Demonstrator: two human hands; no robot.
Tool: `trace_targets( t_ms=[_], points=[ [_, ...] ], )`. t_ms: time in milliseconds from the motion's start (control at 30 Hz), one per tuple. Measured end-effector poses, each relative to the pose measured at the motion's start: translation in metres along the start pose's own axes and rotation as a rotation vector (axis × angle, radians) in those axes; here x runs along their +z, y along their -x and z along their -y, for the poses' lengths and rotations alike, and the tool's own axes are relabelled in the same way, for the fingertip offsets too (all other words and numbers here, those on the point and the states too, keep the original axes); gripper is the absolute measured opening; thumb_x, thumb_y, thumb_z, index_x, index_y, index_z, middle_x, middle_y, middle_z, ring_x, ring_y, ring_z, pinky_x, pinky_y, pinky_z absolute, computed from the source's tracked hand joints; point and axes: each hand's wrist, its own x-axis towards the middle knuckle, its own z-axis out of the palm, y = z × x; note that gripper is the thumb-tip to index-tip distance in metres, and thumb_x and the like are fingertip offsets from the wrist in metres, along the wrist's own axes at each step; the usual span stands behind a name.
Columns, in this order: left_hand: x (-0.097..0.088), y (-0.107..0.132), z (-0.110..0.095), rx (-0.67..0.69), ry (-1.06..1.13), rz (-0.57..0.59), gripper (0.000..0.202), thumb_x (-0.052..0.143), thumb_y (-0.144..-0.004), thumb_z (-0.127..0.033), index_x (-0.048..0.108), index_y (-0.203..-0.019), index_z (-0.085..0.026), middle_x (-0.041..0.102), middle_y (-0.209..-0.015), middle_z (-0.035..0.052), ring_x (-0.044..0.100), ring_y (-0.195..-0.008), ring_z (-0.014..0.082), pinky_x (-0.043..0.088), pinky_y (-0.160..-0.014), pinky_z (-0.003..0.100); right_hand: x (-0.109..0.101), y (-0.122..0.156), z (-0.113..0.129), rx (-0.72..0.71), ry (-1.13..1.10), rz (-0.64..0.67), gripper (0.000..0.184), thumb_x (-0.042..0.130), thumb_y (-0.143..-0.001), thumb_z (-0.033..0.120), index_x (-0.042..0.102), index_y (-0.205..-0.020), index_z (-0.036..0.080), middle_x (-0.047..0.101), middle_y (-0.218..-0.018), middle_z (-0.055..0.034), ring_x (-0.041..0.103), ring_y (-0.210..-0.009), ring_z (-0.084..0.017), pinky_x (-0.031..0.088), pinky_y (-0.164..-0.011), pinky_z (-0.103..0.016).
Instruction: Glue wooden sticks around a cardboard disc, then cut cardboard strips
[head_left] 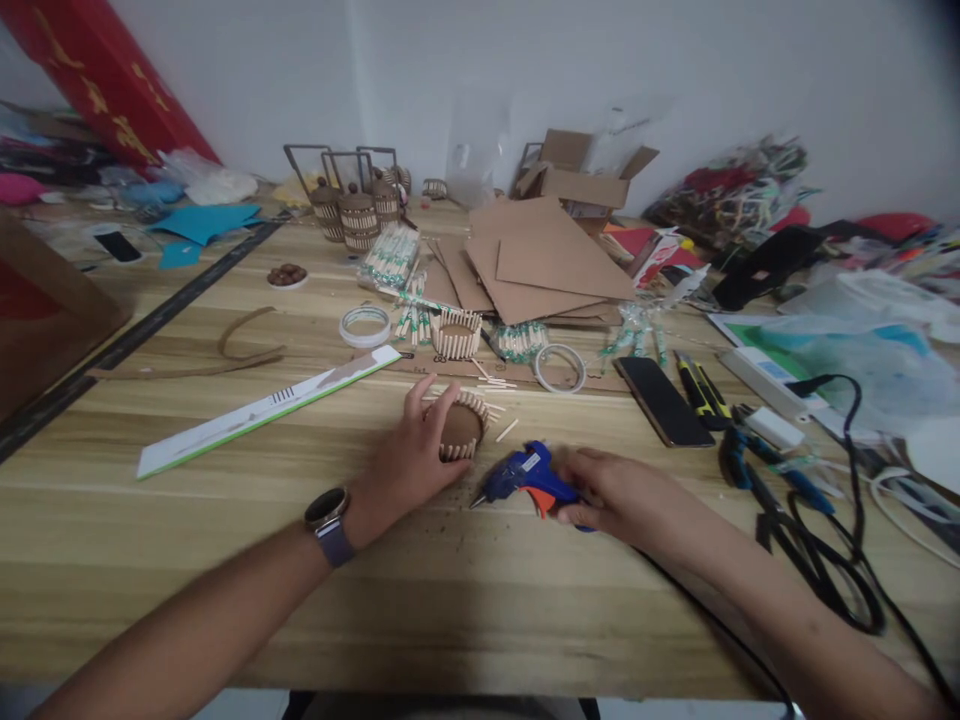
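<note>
My left hand [415, 445], a watch on its wrist, curves its fingers and thumb around the left side of a small round stick-walled basket [466, 428]. Short wooden sticks stand around the basket's brown base, and part of its rim is hidden by my fingers. In my right hand [611, 495] is a blue hot glue gun [529, 474] with an orange trigger; its nozzle points left, just below the basket. One loose stick [508, 430] lies right of the basket. Behind it stands a second stick ring [457, 336], near a few more loose sticks [495, 383].
Tape rolls [365, 327] [560, 369], bundled sticks [521, 341] and cardboard sheets [551, 260] lie behind. A white strip [270, 410] is at left. To the right are a phone [664, 400], yellow cutters [703, 390], pliers [780, 470] and looping cables. Finished baskets [358, 218] stand at the back.
</note>
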Motion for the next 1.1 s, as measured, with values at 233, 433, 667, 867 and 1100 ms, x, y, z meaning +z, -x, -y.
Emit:
trace_targets(
  t_ms=[233, 433, 667, 867, 1100],
  points=[
    [-0.006, -0.002, 0.006, 0.051, 0.009, 0.040, 0.101, 0.082, -0.070, -0.016, 0.024, -0.150, -0.033, 0.021, -0.155, 0.0156, 0.031, -0.145, 0.0413, 0.045, -0.109, 0.060, 0.020, 0.004, -0.010, 0.020, -0.358, -0.064, 0.014, 0.057, -0.070, 0.019, 0.052, -0.083, 0.022, 0.055, -0.075, 0.0024, 0.050, -0.066, -0.015, 0.041, -0.062, -0.026],
    [-0.010, -0.002, 0.010, 0.083, 0.038, 0.085, 0.109, 0.088, -0.066, -0.019, 0.022, -0.152, -0.034, 0.017, -0.158, 0.0156, 0.026, -0.148, 0.0403, 0.041, -0.113, 0.058, 0.031, 0.015, -0.026, 0.132, -0.808, -0.062, 0.030, 0.068, -0.069, 0.038, 0.063, -0.093, 0.020, 0.059, -0.077, 0.0006, 0.051, -0.066, -0.016, 0.042, -0.058, -0.026],
    [-0.004, 0.002, 0.001, 0.036, -0.011, 0.024, 0.102, 0.085, -0.068, -0.017, 0.026, -0.149, -0.032, 0.020, -0.158, 0.0159, 0.031, -0.146, 0.0410, 0.046, -0.108, 0.059, 0.038, 0.003, -0.017, 0.215, -0.934, -0.117, 0.037, 0.077, -0.065, 0.054, 0.069, -0.079, 0.020, 0.062, -0.067, -0.0007, 0.052, -0.059, -0.015, 0.045, -0.054, -0.028],
    [-0.002, 0.003, 0.000, 0.032, -0.022, 0.016, 0.098, 0.082, -0.069, -0.015, 0.026, -0.148, -0.031, 0.024, -0.154, 0.0167, 0.032, -0.145, 0.0410, 0.047, -0.106, 0.059, 0.032, -0.015, -0.002, 0.039, -0.830, -0.099, 0.032, 0.071, -0.075, 0.051, 0.069, -0.086, 0.020, 0.069, -0.083, -0.0039, 0.063, -0.076, -0.019, 0.052, -0.069, -0.030],
    [-0.001, 0.003, 0.002, 0.046, -0.007, 0.011, 0.096, 0.079, -0.071, -0.014, 0.025, -0.149, -0.029, 0.024, -0.154, 0.0166, 0.030, -0.146, 0.0393, 0.046, -0.108, 0.058, 0.038, -0.015, -0.001, 0.042, -0.684, -0.177, 0.026, 0.065, -0.080, 0.047, 0.069, -0.085, 0.022, 0.070, -0.079, -0.0026, 0.063, -0.070, -0.019, 0.054, -0.068, -0.031]
  ],
)
